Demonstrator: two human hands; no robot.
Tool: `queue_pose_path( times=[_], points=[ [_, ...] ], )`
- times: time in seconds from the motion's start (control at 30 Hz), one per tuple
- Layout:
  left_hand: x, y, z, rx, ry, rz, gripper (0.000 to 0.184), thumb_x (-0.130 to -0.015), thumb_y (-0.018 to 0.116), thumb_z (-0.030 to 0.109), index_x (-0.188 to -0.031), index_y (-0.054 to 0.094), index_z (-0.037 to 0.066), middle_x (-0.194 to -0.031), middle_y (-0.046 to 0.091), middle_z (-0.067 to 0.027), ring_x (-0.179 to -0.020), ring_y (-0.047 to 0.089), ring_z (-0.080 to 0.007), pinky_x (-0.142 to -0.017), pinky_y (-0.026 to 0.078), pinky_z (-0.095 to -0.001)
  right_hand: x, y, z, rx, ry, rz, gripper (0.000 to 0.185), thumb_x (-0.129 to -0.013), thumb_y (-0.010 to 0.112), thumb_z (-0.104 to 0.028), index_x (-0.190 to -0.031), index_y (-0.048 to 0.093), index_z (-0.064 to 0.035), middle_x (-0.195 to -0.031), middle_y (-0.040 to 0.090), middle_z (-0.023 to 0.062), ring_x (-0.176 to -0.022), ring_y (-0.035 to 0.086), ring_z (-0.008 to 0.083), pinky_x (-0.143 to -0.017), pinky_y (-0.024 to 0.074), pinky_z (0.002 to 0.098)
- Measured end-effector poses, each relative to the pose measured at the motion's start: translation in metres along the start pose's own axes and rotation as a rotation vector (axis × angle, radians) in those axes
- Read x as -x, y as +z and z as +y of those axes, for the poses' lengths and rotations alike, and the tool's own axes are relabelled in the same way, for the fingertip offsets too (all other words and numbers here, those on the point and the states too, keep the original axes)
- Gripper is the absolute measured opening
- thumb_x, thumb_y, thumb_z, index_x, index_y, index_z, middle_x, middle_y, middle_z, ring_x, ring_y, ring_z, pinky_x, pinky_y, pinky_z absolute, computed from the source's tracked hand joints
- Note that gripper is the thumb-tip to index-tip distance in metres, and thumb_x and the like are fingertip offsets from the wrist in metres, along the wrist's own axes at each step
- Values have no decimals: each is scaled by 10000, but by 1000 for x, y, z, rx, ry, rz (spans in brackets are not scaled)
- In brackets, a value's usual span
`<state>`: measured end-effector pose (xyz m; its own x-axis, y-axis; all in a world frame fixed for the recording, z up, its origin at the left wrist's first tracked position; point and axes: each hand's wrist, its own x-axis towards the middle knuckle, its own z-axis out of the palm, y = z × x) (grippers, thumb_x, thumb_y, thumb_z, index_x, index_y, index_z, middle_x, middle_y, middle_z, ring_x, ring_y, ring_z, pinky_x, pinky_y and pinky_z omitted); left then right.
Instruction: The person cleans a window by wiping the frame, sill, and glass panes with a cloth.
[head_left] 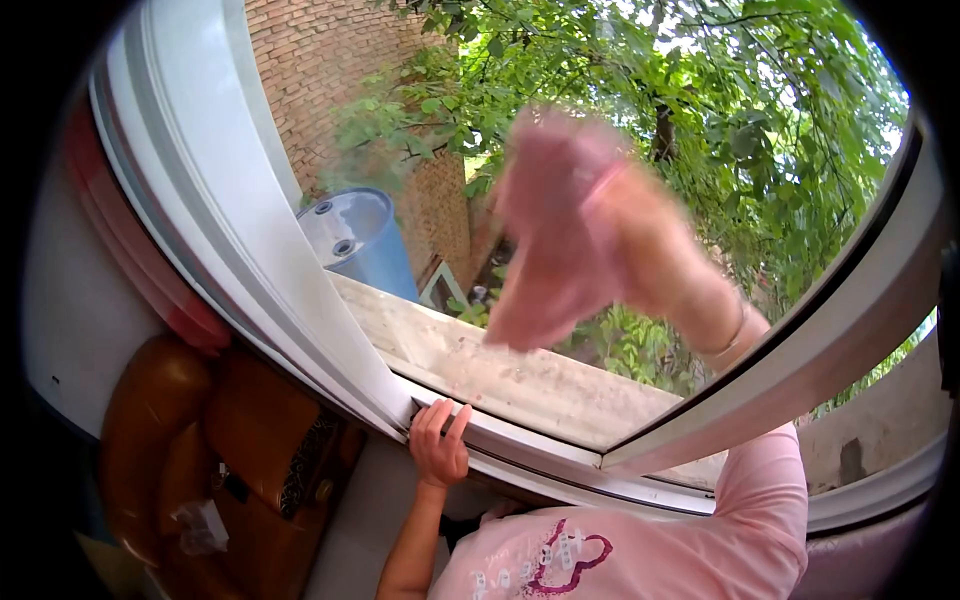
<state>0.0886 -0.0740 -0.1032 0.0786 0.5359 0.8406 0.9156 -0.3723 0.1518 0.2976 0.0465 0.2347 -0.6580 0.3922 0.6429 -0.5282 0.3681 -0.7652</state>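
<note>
My left hand (440, 445) rests on the lower rail of the white window frame (520, 437), its fingers bent over the edge. My right arm reaches out around the sash on the right, and my right hand (640, 225) is on the outer side of the glass. Bunched against the pane is a pink cloth (560, 200), with a loose part hanging down to the left. The hand and cloth are smeared by motion, and the cloth covers the fingers.
Outside stand a blue barrel (375, 245), a brick wall (330, 70) and leafy branches (780, 130). A pale ledge (500, 370) runs below the window. Indoors, a brown leather seat (250, 420) at lower left has a clear plastic bag (203, 525) on it.
</note>
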Motion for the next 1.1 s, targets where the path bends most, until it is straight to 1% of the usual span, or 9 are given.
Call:
queue_pose_path(
  times=[0.17, 0.27, 0.33, 0.47, 0.67, 0.7, 0.9, 1.0, 1.1],
  points=[
    [0, 0, 1, -12, -20, -5, 459, -864, 437, 164, -1264, 648, 93, -1290, 561, -137, -1191, 543, -331, -1026, 427, -482, -7, -12, -21, -490, -299, 0, 382, -1034, 422, -298, -1241, 529, 5, -1072, 656, 151, -921, 697, 205, -795, 613, 402],
    [3, 3, 0, -16, -18, -1, 458, -864, 436, 166, -1263, 649, 94, -1292, 560, -136, -1193, 542, -330, -1028, 424, -481, 33, -13, 66, -548, 391, -165, 422, -1036, 448, -442, -1309, 485, -122, -906, 619, 85, -553, 569, 145, -454, 505, 305],
    [3, 2, 0, -14, -12, 2, 457, -865, 436, 173, -1262, 649, 95, -1294, 559, -134, -1196, 539, -329, -1030, 422, -480, 68, 11, 97, -415, 646, -72, 548, -997, 467, -566, -1378, 353, -189, -919, 539, 30, -533, 479, 97, -426, 427, 263],
    [2, 1, -1, -16, -14, -3, 457, -854, 453, 160, -1262, 651, 102, -1296, 559, -130, -1200, 536, -328, -1027, 426, -478, 104, 2, 146, -267, 862, -176, 596, -994, 458, -573, -1335, 481, -85, -1194, 534, 28, -1013, 511, 95, -876, 467, 256],
    [0, -1, 2, -23, -27, -8, 461, -848, 457, 146, -1265, 651, 111, -1292, 561, -125, -1201, 537, -327, -1025, 429, -479, 91, 0, 160, 288, 611, -398, 401, -1065, 367, -467, -1207, 544, -137, -830, 541, -14, -741, 536, 66, -640, 473, 253],
    [0, -1, 2, -21, -28, -9, 461, -848, 456, 146, -1265, 650, 106, -1292, 560, -127, -1198, 537, -329, -1026, 429, -479, 73, 2, 115, -202, 989, -257, 340, -1077, 354, -395, -1163, 544, -126, -745, 531, -6, -599, 507, 52, -503, 419, 237],
    [-1, -1, 4, -6, -22, -12, 457, -856, 447, 152, -1263, 646, 88, -1297, 554, -135, -1190, 539, -336, -1025, 429, -474, -14, -9, -26, -202, -137, -183, 354, -1045, 424, -384, -1314, 451, -155, -799, 436, -46, -627, 420, 66, -557, 390, 243],
    [-1, -1, 2, -14, -18, -8, 452, -861, 443, 155, -1258, 648, 85, -1296, 553, -138, -1188, 540, -338, -1023, 429, -473, -25, -18, -50, -456, -369, -212, 402, -1039, 407, -437, -1310, 472, -146, -884, 466, -39, -709, 438, 77, -631, 404, 253],
    [0, 5, 1, -22, -25, 19, 448, -863, 441, 156, -1252, 652, 86, -1290, 557, -139, -1184, 542, -340, -1019, 432, -472, -2, -9, 2, -546, -181, -201, 457, -1033, 390, -490, -1306, 494, -138, -969, 497, -32, -792, 457, 88, -705, 418, 263]
  ],
)
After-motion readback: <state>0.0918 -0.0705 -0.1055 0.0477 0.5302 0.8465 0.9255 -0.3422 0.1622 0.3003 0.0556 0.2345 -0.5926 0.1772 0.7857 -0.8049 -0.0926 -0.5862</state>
